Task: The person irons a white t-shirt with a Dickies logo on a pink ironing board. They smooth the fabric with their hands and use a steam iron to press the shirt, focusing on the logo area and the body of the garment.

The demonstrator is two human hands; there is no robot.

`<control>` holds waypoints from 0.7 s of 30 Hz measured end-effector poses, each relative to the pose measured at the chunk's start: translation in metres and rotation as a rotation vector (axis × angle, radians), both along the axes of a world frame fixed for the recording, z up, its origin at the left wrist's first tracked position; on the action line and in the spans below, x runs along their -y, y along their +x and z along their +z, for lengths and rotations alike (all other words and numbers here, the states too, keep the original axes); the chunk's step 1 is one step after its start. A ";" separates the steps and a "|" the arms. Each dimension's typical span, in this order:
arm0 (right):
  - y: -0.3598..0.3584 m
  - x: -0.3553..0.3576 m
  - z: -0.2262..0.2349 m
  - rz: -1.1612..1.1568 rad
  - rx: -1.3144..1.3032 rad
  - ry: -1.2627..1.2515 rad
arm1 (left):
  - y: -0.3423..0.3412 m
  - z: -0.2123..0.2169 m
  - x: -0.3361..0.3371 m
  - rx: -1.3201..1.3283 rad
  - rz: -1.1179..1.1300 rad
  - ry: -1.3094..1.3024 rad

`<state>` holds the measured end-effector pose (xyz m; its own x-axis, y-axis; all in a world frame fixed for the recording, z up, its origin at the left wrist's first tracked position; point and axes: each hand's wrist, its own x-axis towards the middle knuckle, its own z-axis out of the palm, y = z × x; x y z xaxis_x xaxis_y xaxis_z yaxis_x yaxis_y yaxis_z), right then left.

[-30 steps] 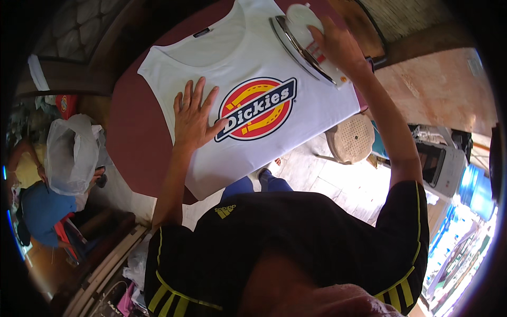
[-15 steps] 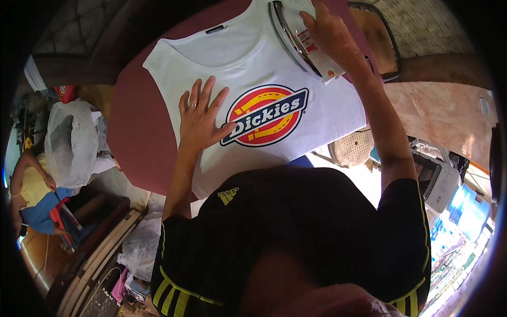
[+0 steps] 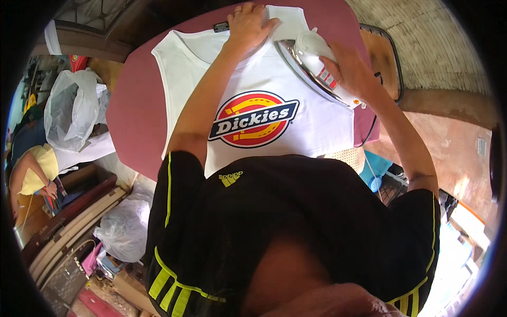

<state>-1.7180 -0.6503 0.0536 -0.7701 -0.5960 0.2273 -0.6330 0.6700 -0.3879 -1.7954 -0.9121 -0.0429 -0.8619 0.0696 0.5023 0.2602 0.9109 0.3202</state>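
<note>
A white sleeveless shirt (image 3: 185, 100) with a round red, yellow and blue print lies spread on a maroon padded ironing surface (image 3: 136, 105). My right hand (image 3: 349, 68) is wrapped round the handle of a white clothes iron (image 3: 317, 61), whose shiny metal base rests on the shirt's right side near the armhole. At the far edge, my left hand (image 3: 248, 24) lies on the shirt by the neckline and shoulder strap, its fingers apart and holding nothing I can see. A dark neck label (image 3: 221, 27) shows just left of that hand.
The iron's dark cord (image 3: 372, 129) hangs at the right edge of the ironing surface. Clear plastic bags (image 3: 71, 113) stand at the left, near another person in a yellow top (image 3: 39, 171). A dark-framed chair (image 3: 388, 58) is at the far right.
My left hand has moved from beside the print up to the neckline at the far edge. The iron, still in my right hand, has shifted a little toward me and to the right.
</note>
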 end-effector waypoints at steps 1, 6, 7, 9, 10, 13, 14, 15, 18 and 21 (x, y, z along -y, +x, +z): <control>-0.002 -0.004 0.003 0.032 0.050 0.029 | -0.015 -0.003 -0.003 0.098 -0.002 -0.025; -0.047 -0.013 0.007 0.189 0.135 0.014 | -0.082 -0.021 0.023 0.364 -0.147 0.108; -0.058 -0.010 0.010 0.214 0.128 0.013 | -0.087 -0.017 0.026 0.455 -0.141 0.104; -0.081 -0.003 0.016 0.250 0.123 0.008 | -0.073 0.020 0.034 0.373 -0.089 0.058; -0.093 0.002 0.021 0.290 0.151 0.047 | -0.065 0.032 0.040 0.337 -0.068 0.041; -0.126 0.033 0.034 0.487 0.142 0.179 | -0.011 0.056 0.114 0.362 0.094 -0.220; -0.130 0.042 0.033 0.536 0.161 0.155 | 0.009 0.050 0.142 0.384 0.211 -0.335; -0.132 0.052 0.031 0.584 0.181 0.136 | 0.029 0.025 0.187 0.450 0.296 -0.372; -0.129 0.084 0.024 0.621 0.175 0.149 | 0.051 0.010 0.220 0.438 0.393 -0.424; -0.113 0.128 0.025 0.616 0.231 0.194 | 0.044 -0.002 0.243 0.380 0.201 -0.170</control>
<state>-1.8312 -0.7784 0.0789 -0.2930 -0.9544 -0.0569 -0.8365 0.2847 -0.4682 -1.7512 -1.1551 -0.0444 -0.9875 -0.0638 0.1440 -0.0340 0.9791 0.2006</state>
